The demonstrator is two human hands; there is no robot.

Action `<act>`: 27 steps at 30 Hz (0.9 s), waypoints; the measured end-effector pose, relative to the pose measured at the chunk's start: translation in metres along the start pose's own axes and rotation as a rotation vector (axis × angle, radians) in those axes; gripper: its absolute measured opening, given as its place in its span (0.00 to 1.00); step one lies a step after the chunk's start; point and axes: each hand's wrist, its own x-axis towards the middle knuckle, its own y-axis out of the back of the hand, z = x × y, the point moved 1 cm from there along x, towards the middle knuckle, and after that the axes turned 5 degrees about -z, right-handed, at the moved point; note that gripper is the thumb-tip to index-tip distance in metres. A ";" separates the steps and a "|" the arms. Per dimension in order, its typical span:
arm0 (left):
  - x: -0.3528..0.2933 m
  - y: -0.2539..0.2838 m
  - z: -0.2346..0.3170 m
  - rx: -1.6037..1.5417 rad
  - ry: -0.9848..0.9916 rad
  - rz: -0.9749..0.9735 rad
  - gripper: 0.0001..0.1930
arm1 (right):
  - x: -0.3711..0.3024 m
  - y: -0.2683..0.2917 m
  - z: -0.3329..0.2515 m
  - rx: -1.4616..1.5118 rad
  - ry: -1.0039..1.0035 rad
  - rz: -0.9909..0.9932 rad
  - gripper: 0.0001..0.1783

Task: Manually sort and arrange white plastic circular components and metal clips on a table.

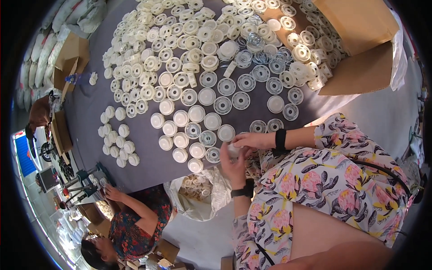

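My left hand [232, 168] and my right hand [254, 141] meet at the table's near edge, both gripping one white round plastic part [233, 151]. Fingers cover much of this part, and motion slightly blurs the left ones. Just beyond them lie white round caps [226, 132] with smooth tops. Among these, an open ring-shaped part [213, 155] and a part with a metal coil inside [208, 138] sit close to my left fingers. Two more open ring-shaped parts [258, 127] rest above my right hand.
Loose white rings [189, 42] cover the far side of the grey table [148, 175]. Metal coil springs [270, 57] lie beside a tipped cardboard box [360, 67]. A cluster of caps [122, 144] stands left. Below the edge hangs a white sack [198, 209] of parts. A co-worker [139, 220] handles a bench tool [83, 180].
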 end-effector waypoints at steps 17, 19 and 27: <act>-0.004 0.013 -0.078 0.823 0.075 0.027 0.26 | 0.020 0.001 0.002 -0.154 0.020 0.169 0.20; -0.002 0.012 -0.081 0.826 0.038 0.010 0.25 | 0.020 -0.003 0.003 -0.176 0.027 0.174 0.19; -0.007 0.020 -0.080 0.352 -0.107 0.023 0.25 | 0.022 0.006 -0.006 -0.167 0.033 0.240 0.16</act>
